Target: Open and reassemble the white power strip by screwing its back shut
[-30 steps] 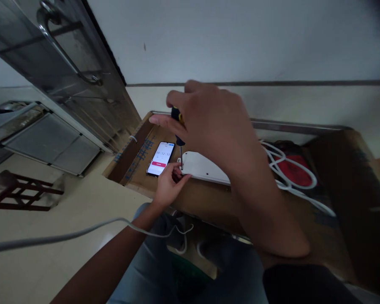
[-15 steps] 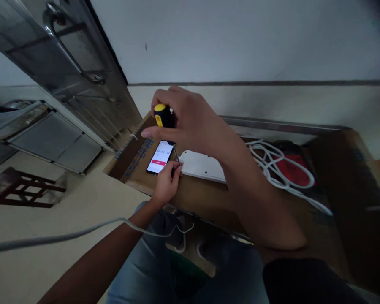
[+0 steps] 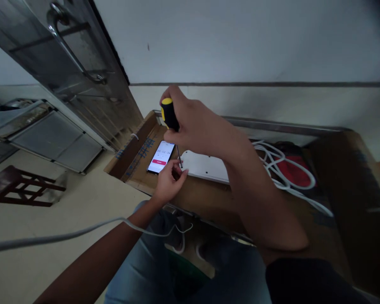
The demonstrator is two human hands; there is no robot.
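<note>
My right hand (image 3: 193, 122) is closed round the black and yellow handle of a screwdriver (image 3: 170, 113), held upright with its shaft pointing down. The shaft's tip meets the left end of a white power strip (image 3: 220, 171), which lies flat with small dark screw holes facing up. At that same end my left hand (image 3: 170, 179) grips the strip's near corner, thumb along the front edge and fingers curled beside the shaft. Whether a screw sits under the tip is too small to make out. My right forearm hides the strip's right end.
A phone (image 3: 161, 157) with a lit timer lies left of the strip on the brown cardboard surface (image 3: 190, 192). Coiled white cable (image 3: 269, 156) and a red item (image 3: 294, 169) are at the right. Another cable (image 3: 82, 230) crosses over my left forearm. A wooden stool (image 3: 25, 185) stands left.
My right hand has closed its fingers further round the screwdriver handle and shifted slightly right. My left thumb and fingers have moved off the shaft's tip, the thumb now further right along the strip.
</note>
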